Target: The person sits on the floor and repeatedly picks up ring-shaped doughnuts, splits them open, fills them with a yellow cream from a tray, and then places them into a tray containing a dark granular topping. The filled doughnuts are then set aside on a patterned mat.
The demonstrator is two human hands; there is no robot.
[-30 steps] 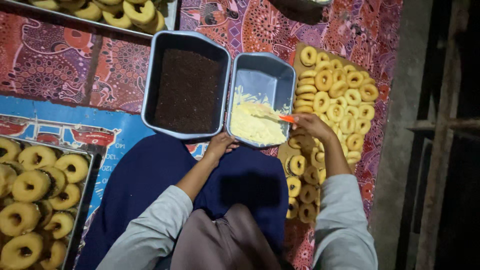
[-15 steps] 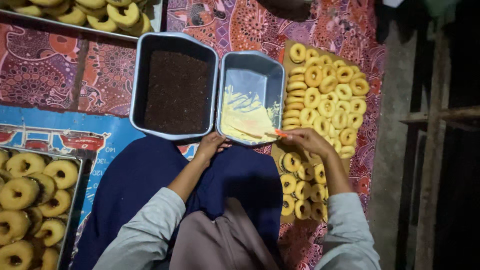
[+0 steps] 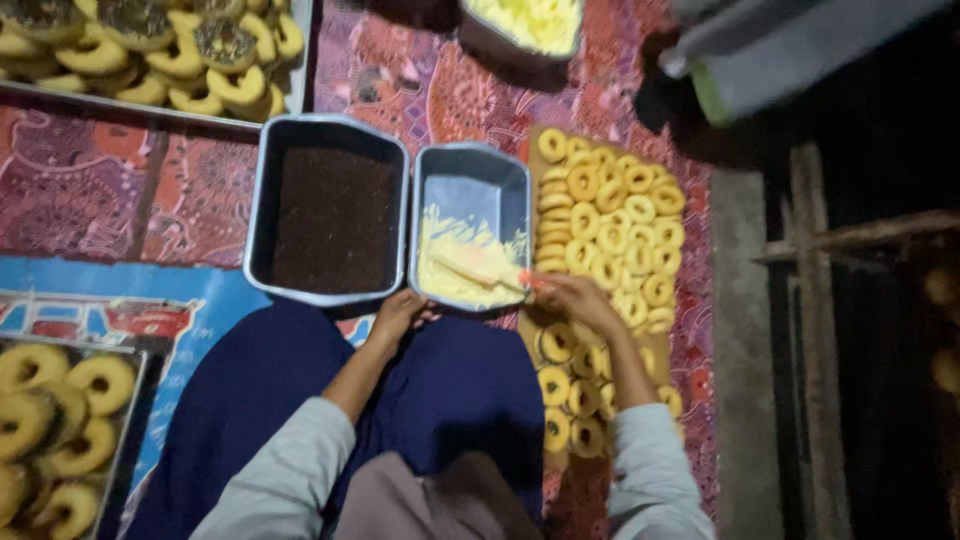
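My right hand (image 3: 575, 299) grips an orange-handled spatula (image 3: 478, 270) whose blade lies in pale yellow cream inside a grey rectangular pan (image 3: 470, 166). My left hand (image 3: 399, 313) rests against the near rim of that pan, fingers loosely curled, holding nothing that I can see. To the left stands a second grey pan (image 3: 258, 200) filled with dark brown sprinkles. Plain ring donuts (image 3: 610, 222) lie packed on a board to the right of the cream pan, beside my right hand.
A tray of coated donuts (image 3: 170, 50) lies at the top left, another tray of donuts (image 3: 60, 420) at the bottom left. A further pan of yellow cream (image 3: 525, 20) sits at the top. Patterned cloth covers the floor; a wooden frame (image 3: 820, 300) stands right.
The view has shifted so the pans sit lower and more centred. My right hand has stayed at the pan's near right corner with the spatula in the cream.
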